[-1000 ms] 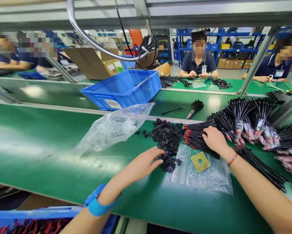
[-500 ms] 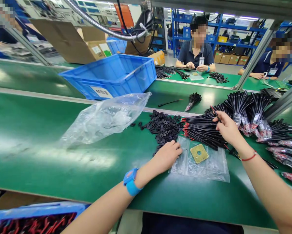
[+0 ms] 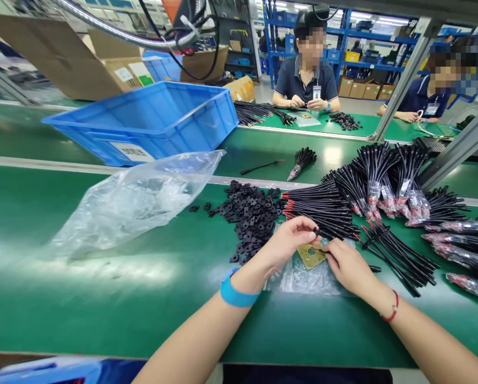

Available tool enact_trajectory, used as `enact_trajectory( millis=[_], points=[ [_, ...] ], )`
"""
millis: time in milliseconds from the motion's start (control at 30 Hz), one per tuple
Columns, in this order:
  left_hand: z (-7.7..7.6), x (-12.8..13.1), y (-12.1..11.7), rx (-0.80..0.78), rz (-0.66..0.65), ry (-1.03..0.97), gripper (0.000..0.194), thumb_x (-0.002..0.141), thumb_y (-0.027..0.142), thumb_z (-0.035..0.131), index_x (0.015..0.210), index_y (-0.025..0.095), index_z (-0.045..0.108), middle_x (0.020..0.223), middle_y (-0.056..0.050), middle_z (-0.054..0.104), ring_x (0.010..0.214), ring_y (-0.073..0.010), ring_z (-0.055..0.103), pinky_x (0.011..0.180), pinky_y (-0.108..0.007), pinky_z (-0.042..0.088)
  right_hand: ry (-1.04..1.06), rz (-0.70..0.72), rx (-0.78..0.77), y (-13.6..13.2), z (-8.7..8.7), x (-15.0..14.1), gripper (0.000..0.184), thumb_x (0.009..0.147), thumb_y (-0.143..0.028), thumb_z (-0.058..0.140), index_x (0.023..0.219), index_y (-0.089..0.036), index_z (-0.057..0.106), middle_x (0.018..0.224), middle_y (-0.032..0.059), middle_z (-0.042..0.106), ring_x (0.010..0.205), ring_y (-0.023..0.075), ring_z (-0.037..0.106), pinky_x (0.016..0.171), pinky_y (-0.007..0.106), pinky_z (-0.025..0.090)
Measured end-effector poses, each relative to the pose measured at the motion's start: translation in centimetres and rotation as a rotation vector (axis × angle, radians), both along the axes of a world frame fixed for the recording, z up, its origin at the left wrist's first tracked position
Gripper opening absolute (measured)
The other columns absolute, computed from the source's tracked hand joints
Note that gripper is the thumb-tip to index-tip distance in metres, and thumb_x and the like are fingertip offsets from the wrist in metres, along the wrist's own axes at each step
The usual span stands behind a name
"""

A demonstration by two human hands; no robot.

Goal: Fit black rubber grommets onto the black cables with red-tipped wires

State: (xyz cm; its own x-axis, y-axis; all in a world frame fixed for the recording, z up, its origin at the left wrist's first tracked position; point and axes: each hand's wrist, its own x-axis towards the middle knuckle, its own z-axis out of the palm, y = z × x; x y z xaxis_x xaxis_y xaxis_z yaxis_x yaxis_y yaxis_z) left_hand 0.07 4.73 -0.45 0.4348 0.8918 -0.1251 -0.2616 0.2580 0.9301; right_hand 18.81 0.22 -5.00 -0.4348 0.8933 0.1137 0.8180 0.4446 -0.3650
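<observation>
Hands, brought together since the earlier frame: left hand (image 3: 289, 244) and right hand (image 3: 346, 268), fingers closed, pinching one thin black wire (image 3: 321, 249) over a holed fibreglass plate (image 3: 310, 257) on a clear plastic bag (image 3: 302, 282). Alongside: black rubber pieces (image 3: 250, 221), red-tipped cable bundles (image 3: 318, 208); green assembly-line bench (image 3: 103, 304), blue plastic crate (image 3: 143, 122).

The left hand (image 3: 290, 242) and right hand (image 3: 348, 266) angle inward, close together, with their fingertips (image 3: 329, 246) pinched and nearly meeting.

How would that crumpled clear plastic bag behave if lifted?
The crumpled plastic bag looks light and floppy: its folds slump onto the green belt. It would probably drape when lifted, and may slide on that glossy surface.
</observation>
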Motion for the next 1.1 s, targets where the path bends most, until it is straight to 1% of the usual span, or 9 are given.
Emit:
enact_trajectory(
  millis=[133,200,267,367,433,533,800,967,1100],
  points=[
    [-1.1,-0.2,-0.2,-0.091,0.09,-0.057,0.026,0.064,0.022,0.077,0.08,0.014,0.058,0.077,0.0,0.065,0.074,-0.0149,0.066,0.076,-0.029,0.049,-0.257,0.089,0.119,0.1,0.2,-0.5,0.018,0.088,-0.009,0.047,0.085,-0.017,0.063,0.086,0.0084,0.059,0.08,0.0203,0.055,0.067,0.03,0.044],
    [-1.7,-0.7,0.0,-0.098,0.131,-0.009,0.026,0.064,0.022,0.077,0.079,0.014,0.058,0.072,0.001,0.063,0.069,-0.0139,0.065,0.071,-0.028,0.05,-0.293,0.114,0.125,0.2,0.4,-0.4,0.018,0.086,-0.008,0.05,0.086,-0.018,0.065,0.084,0.0082,0.059,0.08,0.0211,0.055,0.066,0.031,0.044],
    [-2.3,-1.2,0.2,-0.082,0.155,0.056,0.026,0.063,0.022,0.077,0.079,0.015,0.058,0.067,0.003,0.061,0.062,-0.012,0.063,0.064,-0.025,0.048,-0.216,0.101,0.1,0.4,0.5,0.0,0.022,0.087,-0.008,0.049,0.092,-0.019,0.067,0.084,0.0075,0.061,0.08,0.0199,0.056,0.068,0.03,0.046],
    [-2.6,-1.3,0.2,-0.06,0.149,0.092,0.025,0.065,0.023,0.075,0.079,0.014,0.057,0.065,0.003,0.061,0.059,-0.0105,0.061,0.063,-0.024,0.047,0.056,0.01,0.051,0.4,0.7,0.9,0.027,0.091,-0.012,0.044,0.101,-0.021,0.067,0.087,0.0055,0.064,0.079,0.0162,0.06,0.073,0.028,0.048],
    [-2.5,-1.0,-0.1,-0.066,0.115,0.086,0.025,0.066,0.024,0.075,0.08,0.014,0.056,0.066,0.002,0.062,0.061,-0.0111,0.061,0.064,-0.025,0.047,0.232,-0.034,0.046,0.1,0.9,1.2,0.027,0.093,-0.016,0.042,0.105,-0.02,0.065,0.09,0.0051,0.065,0.08,0.0154,0.062,0.074,0.028,0.05],
    [-2.1,-0.7,-0.7,-0.078,0.066,0.074,0.026,0.068,0.026,0.074,0.082,0.014,0.055,0.067,0.001,0.064,0.062,-0.0121,0.062,0.064,-0.025,0.047,0.386,-0.032,0.079,-0.5,1.4,1.3,0.026,0.094,-0.021,0.042,0.106,-0.019,0.064,0.09,0.0059,0.066,0.08,0.016,0.063,0.073,0.029,0.052],
    [-1.6,-0.6,-1.1,-0.061,0.01,0.08,0.027,0.068,0.029,0.075,0.081,0.014,0.056,0.065,0.0,0.064,0.062,-0.0122,0.06,0.063,-0.025,0.045,0.413,-0.007,0.128,-1.1,1.6,1.1,0.026,0.094,-0.02,0.041,0.107,-0.019,0.063,0.09,0.0074,0.066,0.079,0.0166,0.063,0.071,0.03,0.053],
    [-1.6,-0.8,-0.8,-0.02,0.057,0.143,0.026,0.069,0.029,0.074,0.082,0.015,0.057,0.064,0.001,0.064,0.062,-0.0126,0.059,0.064,-0.026,0.045,0.434,-0.025,0.162,-1.2,2.2,1.2,0.025,0.093,-0.02,0.041,0.106,-0.019,0.063,0.088,0.0073,0.066,0.077,0.0169,0.063,0.07,0.03,0.053],
    [-1.6,-0.9,-0.8,-0.067,0.012,0.126,0.028,0.068,0.03,0.075,0.08,0.015,0.056,0.065,0.0,0.064,0.06,-0.0121,0.059,0.063,-0.025,0.045,0.453,-0.028,0.168,-1.2,2.2,1.1,0.025,0.093,-0.02,0.041,0.107,-0.02,0.063,0.088,0.0073,0.066,0.077,0.0165,0.063,0.068,0.03,0.053]
  ],
)
